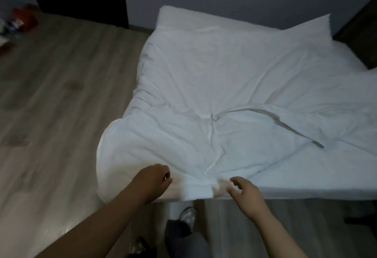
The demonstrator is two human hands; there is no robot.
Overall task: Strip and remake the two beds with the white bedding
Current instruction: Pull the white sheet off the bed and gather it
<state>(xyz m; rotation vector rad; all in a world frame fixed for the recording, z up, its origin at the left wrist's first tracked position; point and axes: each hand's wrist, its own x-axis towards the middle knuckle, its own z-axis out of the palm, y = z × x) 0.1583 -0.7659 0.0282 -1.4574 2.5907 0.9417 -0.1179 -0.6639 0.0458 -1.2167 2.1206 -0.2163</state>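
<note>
Duvet [214, 94]: rumpled on the bed [306, 184], near corner overhanging the foot above the floor [61, 94].
Left hand [152, 182]: fingers curled at the duvet's edge; I cannot tell whether they pinch cloth.
Right hand [244, 192]: fingers spread and slack, holding nothing, just beside the hem.
Risk: the duvet skews, or its overhang slides onto the floor.
Cause: probably a one-sided pull against the bunched middle folds.

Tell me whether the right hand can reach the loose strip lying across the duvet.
Probably yes: the right hand is open and empty, and the strip lies uncovered on the duvet ahead.
</note>
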